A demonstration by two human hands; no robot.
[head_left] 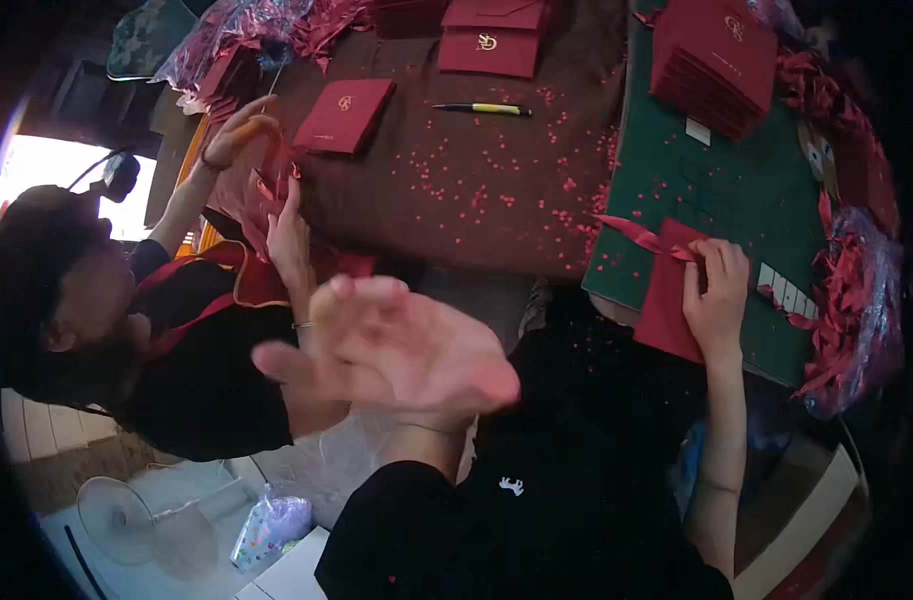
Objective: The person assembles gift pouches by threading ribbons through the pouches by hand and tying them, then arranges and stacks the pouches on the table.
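Note:
My left hand (pixel 406 345) is raised in front of my body, palm turned up and fingers apart, slightly blurred and holding nothing. On the green mat at the right, my right hand (pixel 716 285) rests over a dark red folder (pixel 666 315), its fingers curled and pinching at a red ribbon (pixel 631 234). The ribbon runs out leftward across the folder's upper part. Part of the folder is hidden beneath my right hand.
A person (pixel 206 330) at the left handles red ribbon. Folder stacks (pixel 711 65) stand at the back, near a pen (pixel 481 109) and a single folder (pixel 344 115). Red confetti dots the brown cloth (pixel 416 220). Bagged ribbons (pixel 856 310) lie at the right edge.

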